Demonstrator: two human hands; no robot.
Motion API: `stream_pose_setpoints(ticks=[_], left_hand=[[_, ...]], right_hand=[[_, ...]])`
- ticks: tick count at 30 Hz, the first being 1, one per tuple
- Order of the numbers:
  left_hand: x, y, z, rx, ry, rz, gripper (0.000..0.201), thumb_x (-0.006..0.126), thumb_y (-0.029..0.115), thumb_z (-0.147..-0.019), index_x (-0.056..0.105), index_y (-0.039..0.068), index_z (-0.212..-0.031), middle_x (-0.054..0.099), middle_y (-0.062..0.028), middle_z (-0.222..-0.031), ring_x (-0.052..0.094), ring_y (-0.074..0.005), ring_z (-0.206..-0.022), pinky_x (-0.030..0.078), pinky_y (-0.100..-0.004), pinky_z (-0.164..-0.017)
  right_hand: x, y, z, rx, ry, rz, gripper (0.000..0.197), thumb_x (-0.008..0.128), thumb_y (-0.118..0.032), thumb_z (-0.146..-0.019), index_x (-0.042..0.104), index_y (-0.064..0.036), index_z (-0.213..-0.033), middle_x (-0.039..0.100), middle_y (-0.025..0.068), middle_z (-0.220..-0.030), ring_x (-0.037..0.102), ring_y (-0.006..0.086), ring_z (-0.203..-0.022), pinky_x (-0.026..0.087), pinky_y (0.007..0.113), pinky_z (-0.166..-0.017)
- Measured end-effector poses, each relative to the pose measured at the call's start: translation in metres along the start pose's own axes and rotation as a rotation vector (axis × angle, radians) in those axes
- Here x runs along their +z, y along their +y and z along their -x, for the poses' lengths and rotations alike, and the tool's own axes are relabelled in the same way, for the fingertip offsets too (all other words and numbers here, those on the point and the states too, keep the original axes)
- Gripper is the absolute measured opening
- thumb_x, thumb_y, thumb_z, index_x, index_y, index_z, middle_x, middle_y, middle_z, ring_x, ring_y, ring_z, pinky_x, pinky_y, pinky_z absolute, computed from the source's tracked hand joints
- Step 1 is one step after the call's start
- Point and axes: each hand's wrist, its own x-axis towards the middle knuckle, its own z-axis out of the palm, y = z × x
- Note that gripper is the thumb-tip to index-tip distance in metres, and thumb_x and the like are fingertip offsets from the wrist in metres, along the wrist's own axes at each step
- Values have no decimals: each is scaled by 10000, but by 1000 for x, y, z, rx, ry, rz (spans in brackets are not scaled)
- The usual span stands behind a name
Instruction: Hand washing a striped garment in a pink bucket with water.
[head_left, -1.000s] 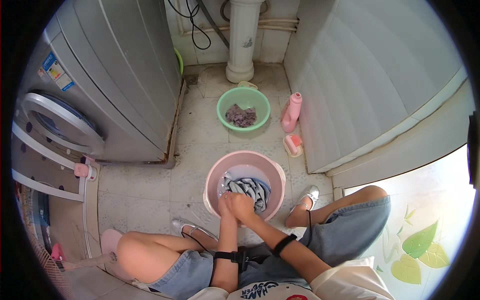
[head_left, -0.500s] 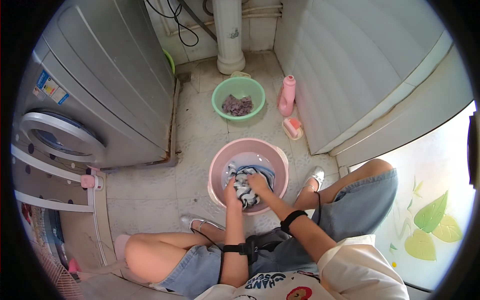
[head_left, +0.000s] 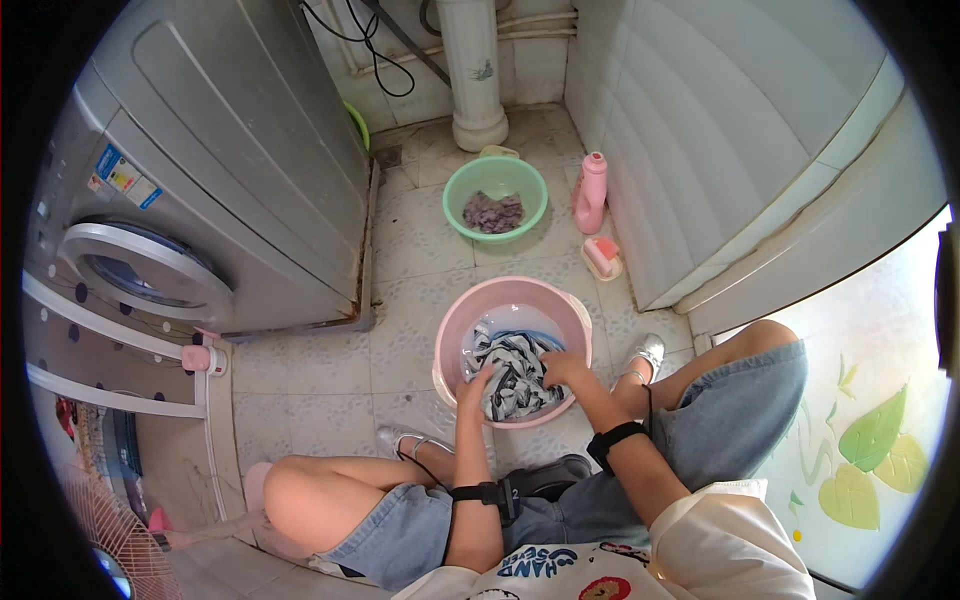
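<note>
A pink basin [head_left: 446, 335] with water in it stands on the floor between my feet. Inside lies a wet, crumpled black-and-white patterned cloth [head_left: 516, 372], with a strip of blue [head_left: 540, 337] along its far side. My left hand [head_left: 474, 388] grips the cloth's left edge at the near-left rim. On the opposite side my right hand [head_left: 566, 371] has its fingers closed on the cloth's right edge. The fabric is spread between the two hands. Some fingertips are hidden by the folds.
Beyond it sits a green basin [head_left: 456, 181] holding a bunched purplish-grey cloth [head_left: 493, 213]. A pink bottle [head_left: 592, 196] and a soap dish [head_left: 615, 268] with a pink item stand by the right wall. A grey front-loading washing machine [head_left: 280, 190] fills the left.
My hands have moved apart, from close together on the bunched cloth to its two sides. The cloth now lies more spread out. The whole view has shifted slightly.
</note>
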Motion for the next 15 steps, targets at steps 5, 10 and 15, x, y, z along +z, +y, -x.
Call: stream_pose_setpoints(ticks=[5,10,15], left_hand=[[12,10,15,-241,-79,-311,514,691,141,-679,490,-73,-1101,582,-161,-971,598,-250,-827,512,-386,-644],[31,30,25,-8,-81,-452,348,684,151,-703,595,-4,-1001,614,-86,-949,587,-171,-860,454,-281,-743],[35,46,36,63,-206,-281,303,627,107,-689,597,-10,-967,615,-78,-907,582,-165,-824,450,-272,-722]], right_hand=[[5,-36,17,-152,261,-11,602,646,-219,-649,456,-101,-1208,526,138,-1125,491,318,-1053,393,380,-902],[17,-34,4,-174,256,-491,755,681,-105,-579,363,-62,-1262,507,181,-1149,429,324,-1130,363,385,-933],[3,-34,1,-493,613,-727,618,655,-54,-589,447,-36,-1171,518,171,-1140,457,275,-1116,351,336,-938]])
